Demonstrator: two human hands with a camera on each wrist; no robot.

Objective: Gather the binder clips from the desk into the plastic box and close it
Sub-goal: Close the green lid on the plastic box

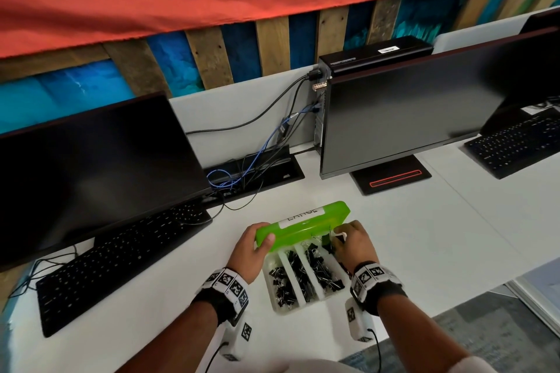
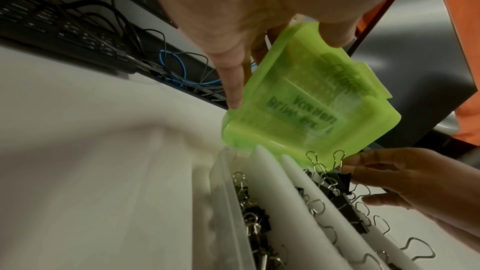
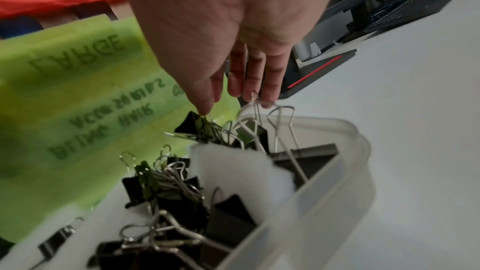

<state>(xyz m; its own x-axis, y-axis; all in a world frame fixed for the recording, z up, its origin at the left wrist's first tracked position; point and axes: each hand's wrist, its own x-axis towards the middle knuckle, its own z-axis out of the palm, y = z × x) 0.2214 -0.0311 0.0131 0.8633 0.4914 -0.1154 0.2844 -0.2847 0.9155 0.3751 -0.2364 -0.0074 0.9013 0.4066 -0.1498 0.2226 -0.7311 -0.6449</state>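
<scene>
- The left hand point(image 1: 248, 248) grips the near-left corner of the green lid point(image 1: 303, 225), thumb on top and fingers curled under, holding it tilted over the far end of the plastic box point(image 1: 277, 301).
- The right hand point(image 1: 351, 241) is at the lid's right end, fingertips point(image 3: 207, 106) pinching the wire handles of a binder clip point(image 3: 197, 124) that sticks up in the box's far right compartment, directly under the lid edge.
- The box sits on the desk point(image 1: 409, 221) between the two wrists, long axis running away from the person; white dividers point(image 2: 272, 174) split it into lanes filled with black binder clips point(image 1: 298, 274).
- The lid's long axis lies across the box, hinge side away from the hands, free edge toward them.
- My judgement: closing turns on that upright clip. It stands between lid and rim, so the right hand, the nearer one, must press it down or lay it flat before the left swings the lid toward the wrists.
- Beyond the hands: a keyboard point(image 1: 121, 257) left, a monitor stand point(image 1: 391, 179) right, cables point(image 1: 242, 172) behind; none block the lid.
</scene>
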